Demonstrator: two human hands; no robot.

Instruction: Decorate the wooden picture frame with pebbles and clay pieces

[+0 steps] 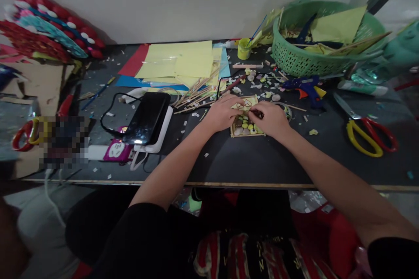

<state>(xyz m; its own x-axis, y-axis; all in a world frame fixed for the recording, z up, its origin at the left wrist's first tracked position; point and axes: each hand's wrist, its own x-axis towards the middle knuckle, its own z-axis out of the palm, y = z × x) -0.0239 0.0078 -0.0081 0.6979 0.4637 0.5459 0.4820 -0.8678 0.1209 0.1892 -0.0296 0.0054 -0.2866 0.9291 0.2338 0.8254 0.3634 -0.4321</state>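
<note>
A small stick-edged frame (pixel 232 134) lies on the dark table in front of me. Green, yellow and pale pebbles (pixel 245 127) fill its near part; yellow card with brown line drawing (pixel 241 103) shows at the far part. My left hand (pixel 223 114) rests across the frame's left side, fingers stretched out over the card. On the right side, my right hand (pixel 272 118) has thumb and fingertips pinched together just above the pebbles. Whatever sits between those fingertips is too small to make out. Both hands partly cover the frame.
Beyond the hands lie loose sticks (pixel 199 96), colored paper sheets (pixel 178 61) and scattered pebbles. A green basket (pixel 301 61), blue glue gun (pixel 306 87) and scissors (pixel 363 128) are to the right. Leftward are a phone (pixel 147 117) with cables and a power bank (pixel 165 133).
</note>
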